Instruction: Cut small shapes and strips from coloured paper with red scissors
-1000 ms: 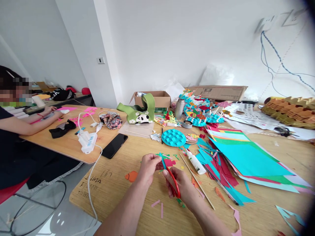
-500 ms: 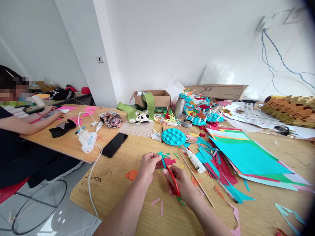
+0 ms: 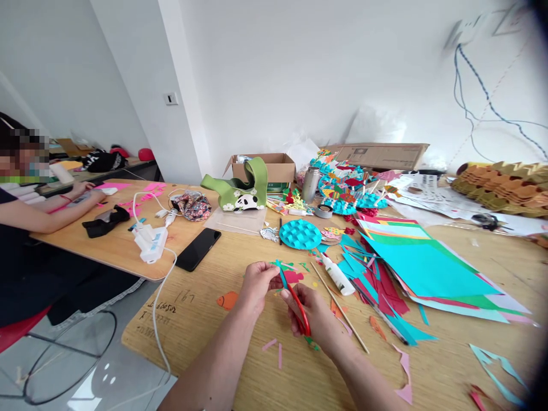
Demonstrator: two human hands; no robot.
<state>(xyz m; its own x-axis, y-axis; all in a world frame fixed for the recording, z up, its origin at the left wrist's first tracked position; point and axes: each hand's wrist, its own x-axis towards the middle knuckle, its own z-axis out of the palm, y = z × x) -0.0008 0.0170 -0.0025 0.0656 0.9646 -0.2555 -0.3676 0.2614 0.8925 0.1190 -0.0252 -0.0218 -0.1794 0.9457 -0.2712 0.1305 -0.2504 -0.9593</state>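
My left hand [image 3: 257,283] pinches a narrow teal paper strip [image 3: 280,270] just above the wooden table [image 3: 205,337]. My right hand [image 3: 312,313] is closed around red-handled scissors [image 3: 299,311], whose blades point up at the strip. Red, green and pink paper scraps [image 3: 294,277] lie under and around both hands. A small orange paper fish [image 3: 226,299] lies left of my left hand.
A glue bottle [image 3: 338,275] and thin wooden stick [image 3: 340,308] lie right of my hands. Stacked coloured paper sheets [image 3: 428,268], a teal paper disc [image 3: 300,234], a black phone [image 3: 197,249], a charger with cable [image 3: 150,242] and a green panda bag [image 3: 240,194] surround them. Another person [image 3: 25,188] sits at the left.
The camera shifted slightly, so everything sits a little higher in view. My hands keep the same grip on strip and scissors.
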